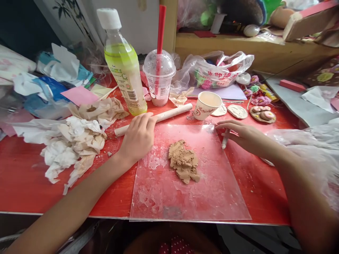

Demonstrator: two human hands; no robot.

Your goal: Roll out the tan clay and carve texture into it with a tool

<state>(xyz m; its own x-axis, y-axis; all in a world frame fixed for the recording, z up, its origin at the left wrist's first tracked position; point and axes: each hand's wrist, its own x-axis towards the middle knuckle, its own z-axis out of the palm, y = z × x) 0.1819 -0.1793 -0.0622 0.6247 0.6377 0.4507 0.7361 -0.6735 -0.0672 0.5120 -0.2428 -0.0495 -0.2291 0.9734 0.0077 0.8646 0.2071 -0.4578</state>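
My left hand (139,137) is closed over a pale rolling pin (173,113), which lies slantwise on the red table behind a clear plastic sheet (159,201). In the middle of the sheet lies a flattened, rough-surfaced lump of brown clay (184,161), untouched by either hand. At the sheet's right edge, my right hand (238,134) has its fingers partly bent around a short pale stick (225,140), whose lower end points down. Just beyond that hand stands a paper cup (207,106). The fingertips of my left hand are partly hidden.
Crumpled tissues (71,141) cover the left side. A green-labelled bottle (124,70) and a domed cup (159,79) with a red straw stand behind the pin. Clay discs (237,112), a decorated disc (262,114) and a filled plastic bag (219,72) lie at the back right.
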